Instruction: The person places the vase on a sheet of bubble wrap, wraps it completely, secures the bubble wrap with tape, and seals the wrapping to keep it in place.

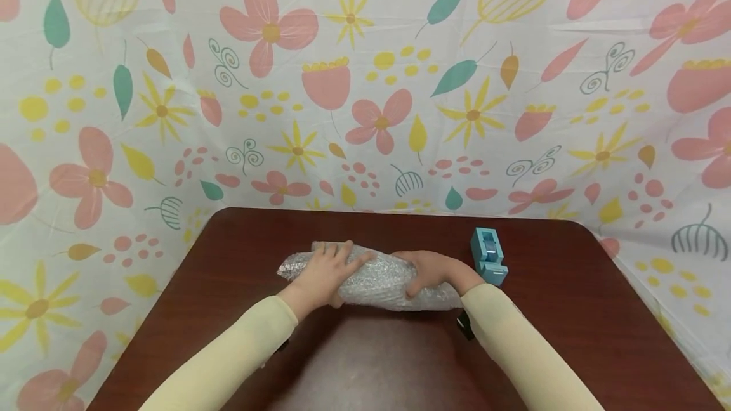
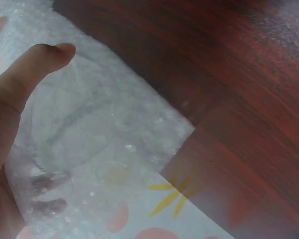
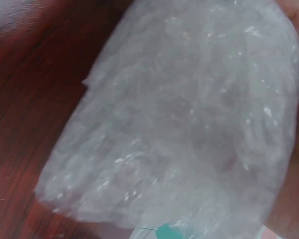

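A long roll of clear bubble wrap (image 1: 377,281) lies crosswise on the table; whatever it may hold cannot be made out. My left hand (image 1: 322,274) holds its left part from above, thumb reaching toward the middle. In the left wrist view, that thumb (image 2: 52,57) lies over the wrap (image 2: 114,117), and blurred fingertips show through the plastic. Toward the other end my right hand (image 1: 431,269) grips the roll, thumb on the near side and fingers over the far side. The right wrist view shows the rounded wrap (image 3: 179,114) with part of that hand along its edge.
A light blue tape dispenser (image 1: 488,255) stands on the dark red-brown table (image 1: 240,240), to the right beyond my right hand. A flower-patterned cloth (image 1: 365,81) hangs behind the table and along its sides. A small black object (image 1: 465,324) shows beside the right sleeve.
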`<act>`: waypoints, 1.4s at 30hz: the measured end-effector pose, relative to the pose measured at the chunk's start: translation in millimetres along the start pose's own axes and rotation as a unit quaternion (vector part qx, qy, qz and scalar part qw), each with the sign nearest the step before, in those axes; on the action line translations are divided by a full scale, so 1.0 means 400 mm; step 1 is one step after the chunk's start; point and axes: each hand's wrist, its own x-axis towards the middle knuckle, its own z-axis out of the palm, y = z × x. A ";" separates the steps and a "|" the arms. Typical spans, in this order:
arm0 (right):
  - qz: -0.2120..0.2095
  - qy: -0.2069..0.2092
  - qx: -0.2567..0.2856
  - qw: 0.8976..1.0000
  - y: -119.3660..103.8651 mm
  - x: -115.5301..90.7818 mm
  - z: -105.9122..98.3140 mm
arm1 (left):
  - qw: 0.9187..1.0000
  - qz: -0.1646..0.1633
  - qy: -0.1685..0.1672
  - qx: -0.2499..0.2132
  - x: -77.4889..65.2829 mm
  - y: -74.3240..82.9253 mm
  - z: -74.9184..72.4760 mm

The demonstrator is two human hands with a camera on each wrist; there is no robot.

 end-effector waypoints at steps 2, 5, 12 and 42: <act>0.001 -0.023 0.009 1.000 0.002 0.007 -0.009 | 1.000 -0.004 -0.014 -0.016 -0.002 0.002 -0.002; 0.005 -0.050 0.017 0.999 0.006 0.016 -0.021 | 0.999 -0.011 -0.039 -0.029 -0.006 0.009 -0.001; 0.015 -0.073 0.032 0.997 0.015 0.032 -0.042 | 0.999 -0.011 0.000 0.030 -0.011 0.028 0.031; -0.044 0.399 -0.223 0.888 -0.080 -0.091 0.139 | 0.967 -0.023 -0.141 -0.211 0.063 -0.023 -0.038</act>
